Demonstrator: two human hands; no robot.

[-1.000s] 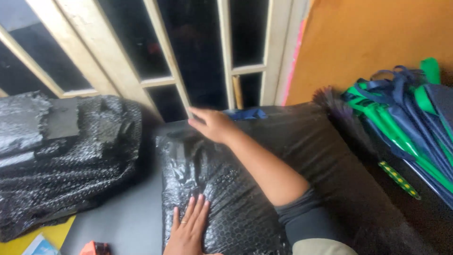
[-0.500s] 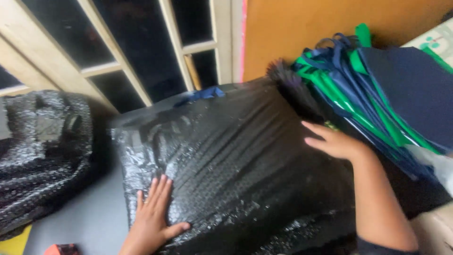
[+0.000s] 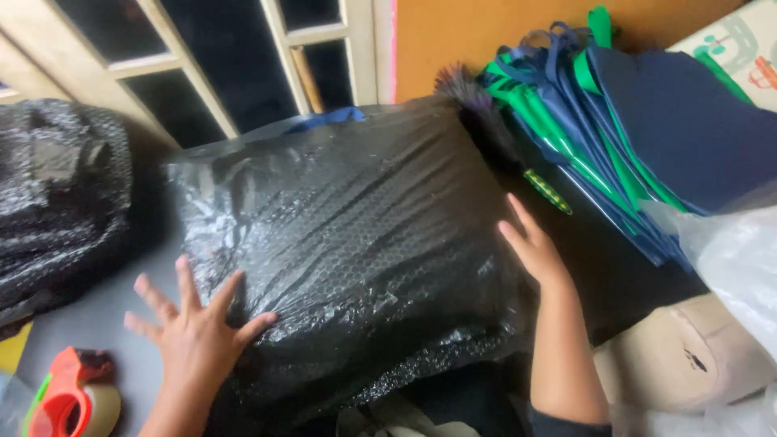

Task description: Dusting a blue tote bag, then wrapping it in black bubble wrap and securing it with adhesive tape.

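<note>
A big parcel wrapped in black bubble wrap [image 3: 356, 251] lay on the grey table [image 3: 105, 316], its far edge close to the wooden window frame [image 3: 243, 73]. The left hand [image 3: 194, 340] was flat on the parcel's near left corner, fingers spread wide, holding nothing. The right hand [image 3: 534, 251] was pressed against the parcel's right side, fingers straight and together, also holding nothing. A second black wrapped bundle [image 3: 57, 202] sat at the table's left edge. An orange tape dispenser [image 3: 69, 396] lay at the near left corner. To the right were stacked blue and green bags [image 3: 631, 137].
</note>
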